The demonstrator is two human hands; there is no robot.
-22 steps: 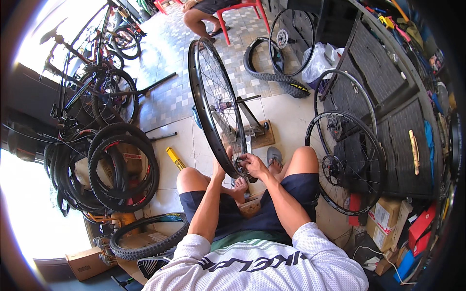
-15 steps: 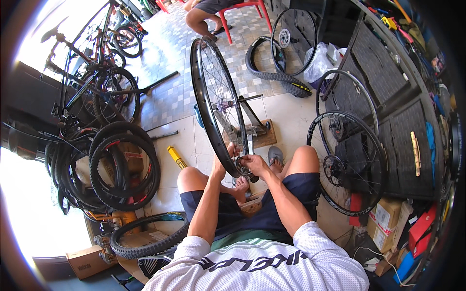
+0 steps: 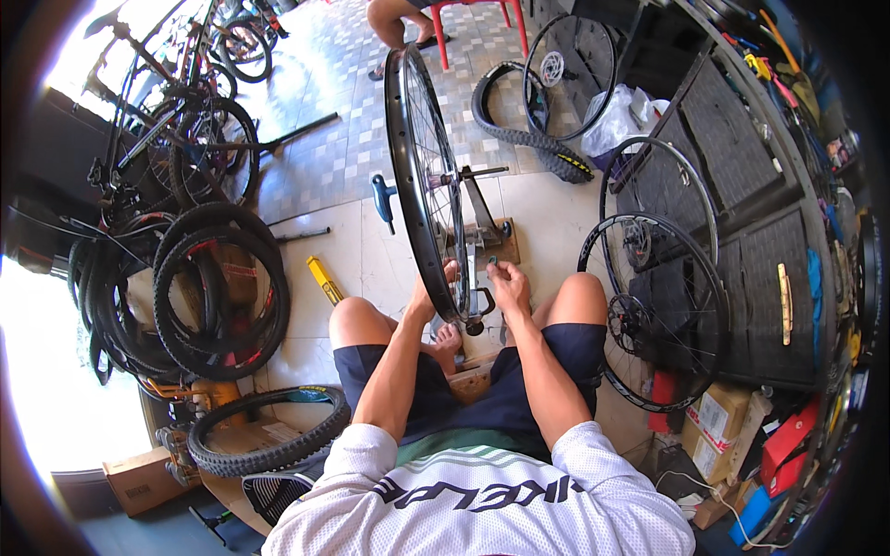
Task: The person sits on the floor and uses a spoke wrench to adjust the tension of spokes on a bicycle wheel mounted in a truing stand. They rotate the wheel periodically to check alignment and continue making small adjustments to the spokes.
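Observation:
A bare bicycle wheel with a black rim (image 3: 408,185) and thin spokes stands upright in a truing stand (image 3: 476,215) between my knees. My left hand (image 3: 425,295) grips the near part of the wheel from its left side; the rim hides some of its fingers, and fingertips show through the spokes. On the right, my right hand (image 3: 513,289) is apart from the wheel, fingers pinched on a small dark piece (image 3: 492,262) too small to name. Near the lowest part of the rim is the stand's caliper arm with a black knob (image 3: 475,327).
The stand has a wooden base (image 3: 506,250). A teal T-shaped handle (image 3: 384,198) shows left of the rim. Tyres (image 3: 222,306) hang at left, and spare wheels (image 3: 656,310) lean on the right cabinet. A yellow tool (image 3: 324,280) lies on the floor; a person's legs (image 3: 387,26) show beyond.
My right hand has drawn away from the spokes to the right, with a small dark piece in its fingers. My left hand stays at the wheel. The view has shifted slightly.

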